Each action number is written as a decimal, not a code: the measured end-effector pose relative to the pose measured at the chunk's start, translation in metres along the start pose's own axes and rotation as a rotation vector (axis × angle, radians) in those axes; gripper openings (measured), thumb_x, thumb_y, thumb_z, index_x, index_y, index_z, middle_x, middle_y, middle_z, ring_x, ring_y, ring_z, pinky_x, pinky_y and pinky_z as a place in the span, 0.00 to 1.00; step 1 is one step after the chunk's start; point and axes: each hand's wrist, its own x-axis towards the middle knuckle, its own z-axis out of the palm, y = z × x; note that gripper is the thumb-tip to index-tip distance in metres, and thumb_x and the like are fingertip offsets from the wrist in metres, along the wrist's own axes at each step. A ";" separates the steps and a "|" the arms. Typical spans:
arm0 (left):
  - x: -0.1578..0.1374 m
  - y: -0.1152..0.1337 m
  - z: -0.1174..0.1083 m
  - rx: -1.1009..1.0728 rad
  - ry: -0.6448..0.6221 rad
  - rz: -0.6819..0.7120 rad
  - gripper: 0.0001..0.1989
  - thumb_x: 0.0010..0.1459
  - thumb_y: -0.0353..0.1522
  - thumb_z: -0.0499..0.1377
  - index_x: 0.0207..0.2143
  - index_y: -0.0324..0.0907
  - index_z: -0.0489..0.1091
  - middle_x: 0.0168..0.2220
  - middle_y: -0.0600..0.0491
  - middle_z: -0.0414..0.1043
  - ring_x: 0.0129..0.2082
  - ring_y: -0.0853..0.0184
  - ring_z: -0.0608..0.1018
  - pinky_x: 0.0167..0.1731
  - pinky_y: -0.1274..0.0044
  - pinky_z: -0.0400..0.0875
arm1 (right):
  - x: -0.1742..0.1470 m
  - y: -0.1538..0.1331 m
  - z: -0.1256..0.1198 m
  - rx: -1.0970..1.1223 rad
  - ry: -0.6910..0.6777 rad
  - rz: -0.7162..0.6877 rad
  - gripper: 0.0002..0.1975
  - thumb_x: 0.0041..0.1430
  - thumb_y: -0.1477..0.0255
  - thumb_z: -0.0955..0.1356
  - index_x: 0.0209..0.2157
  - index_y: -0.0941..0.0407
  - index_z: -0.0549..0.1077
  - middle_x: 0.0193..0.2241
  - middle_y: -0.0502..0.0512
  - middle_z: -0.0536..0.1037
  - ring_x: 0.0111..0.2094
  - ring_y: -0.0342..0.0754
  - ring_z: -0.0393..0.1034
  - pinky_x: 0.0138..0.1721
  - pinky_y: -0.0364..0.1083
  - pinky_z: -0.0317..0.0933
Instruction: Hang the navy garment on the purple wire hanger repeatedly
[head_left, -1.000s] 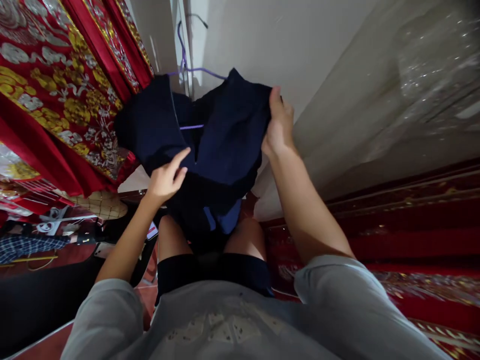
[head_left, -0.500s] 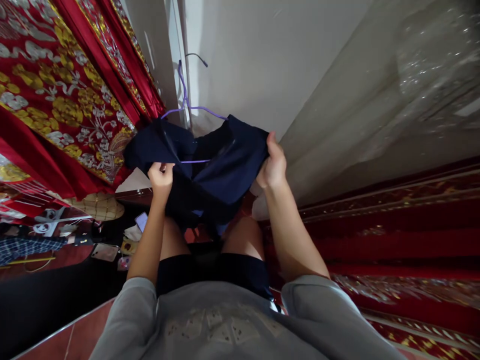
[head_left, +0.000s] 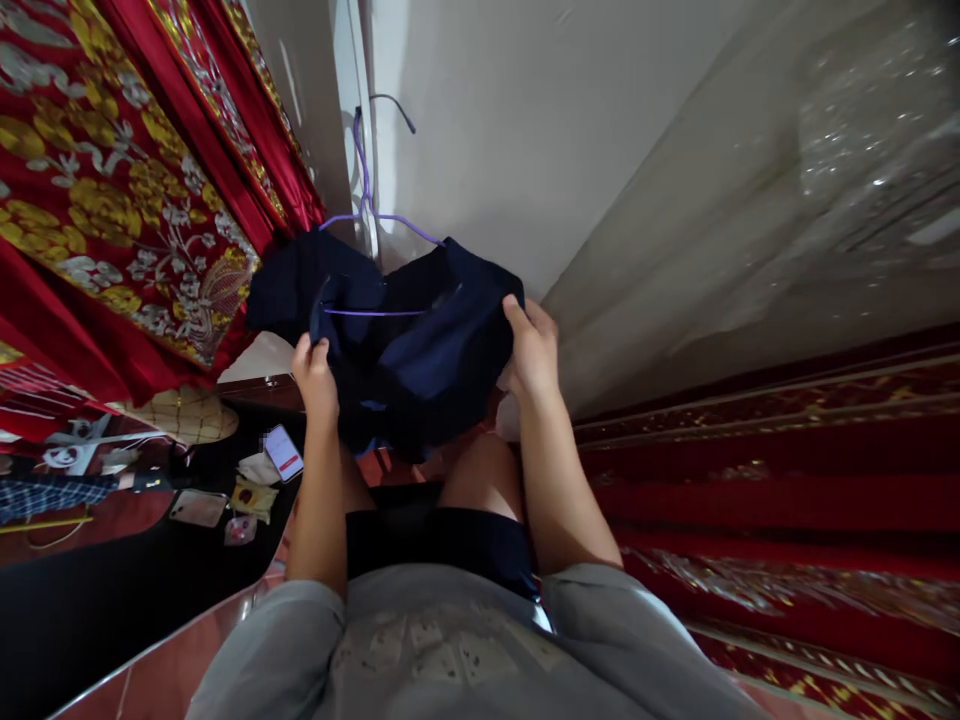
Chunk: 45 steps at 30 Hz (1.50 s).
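A dark navy garment (head_left: 420, 350) hangs bunched on a purple wire hanger (head_left: 367, 215), held over my knees. My left hand (head_left: 313, 372) grips the garment's lower left edge, just below the hanger's bar. My right hand (head_left: 529, 350) grips the garment's right side, fingers curled over the cloth. The hanger's hook points up toward the white wall.
A red and gold embroidered cloth (head_left: 112, 180) hangs at the left. A phone (head_left: 283, 452), small packets and a woven hat (head_left: 180, 412) lie on a dark surface at the lower left. A red patterned carpet (head_left: 750, 490) and a pale glittery drape (head_left: 787, 200) fill the right.
The garment and hanger have come down and closer to my knees. My left hand went from reaching with fingers out to gripping the cloth. My right hand shifted lower on the right side.
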 end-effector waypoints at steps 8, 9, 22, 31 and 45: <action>-0.068 0.015 0.001 -0.028 -0.273 -0.218 0.13 0.55 0.42 0.64 0.33 0.43 0.68 0.26 0.57 0.64 0.24 0.72 0.67 0.23 0.80 0.63 | -0.094 0.044 0.046 -0.209 -0.146 0.092 0.17 0.60 0.53 0.67 0.34 0.53 0.69 0.32 0.54 0.74 0.36 0.50 0.69 0.41 0.49 0.66; -0.072 0.019 0.004 -0.002 -0.315 -0.201 0.13 0.57 0.42 0.62 0.33 0.43 0.68 0.26 0.57 0.64 0.24 0.71 0.68 0.25 0.79 0.66 | -0.105 0.046 0.056 -0.231 -0.308 0.154 0.19 0.62 0.51 0.66 0.32 0.53 0.68 0.29 0.53 0.73 0.33 0.49 0.68 0.38 0.48 0.64; -0.076 0.014 -0.005 -0.066 -0.351 -0.228 0.12 0.61 0.43 0.58 0.41 0.45 0.66 0.42 0.51 0.72 0.45 0.65 0.79 0.46 0.72 0.77 | -0.113 0.062 0.065 -0.050 -0.502 0.476 0.23 0.56 0.48 0.68 0.24 0.54 0.67 0.18 0.48 0.67 0.19 0.41 0.60 0.22 0.43 0.53; -0.112 -0.052 -0.002 0.287 -0.454 -0.044 0.01 0.59 0.28 0.55 0.34 0.43 0.65 0.32 0.54 0.72 0.34 0.68 0.76 0.40 0.75 0.72 | -0.108 0.058 0.062 -0.043 -0.666 0.492 0.18 0.55 0.56 0.70 0.25 0.57 0.72 0.15 0.47 0.66 0.17 0.39 0.57 0.20 0.41 0.50; -0.106 -0.057 0.023 0.516 -0.694 0.192 0.06 0.64 0.31 0.57 0.32 0.43 0.69 0.32 0.50 0.73 0.33 0.63 0.77 0.37 0.72 0.71 | 0.023 -0.073 0.132 0.103 -0.562 0.066 0.19 0.67 0.57 0.68 0.28 0.55 0.66 0.16 0.46 0.67 0.15 0.36 0.59 0.16 0.37 0.51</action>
